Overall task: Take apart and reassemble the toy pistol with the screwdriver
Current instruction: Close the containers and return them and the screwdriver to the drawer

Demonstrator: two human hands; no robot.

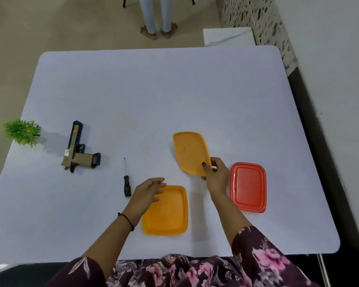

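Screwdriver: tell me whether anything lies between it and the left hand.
Nothing visible does. The screwdriver lies on bare table directly beside the open left hand, which hovers over a corner of the yellow container. The right hand holds the yellow lid.

No writing, label, brand or number can be read anywhere. The toy pistol (74, 146), far left on the surface (195, 90), has pale patches along its top, possibly stickers, too blurred to tell. The raised yellow lid (190, 154) and the red lid (248, 187) on the right show only moulded ridges.
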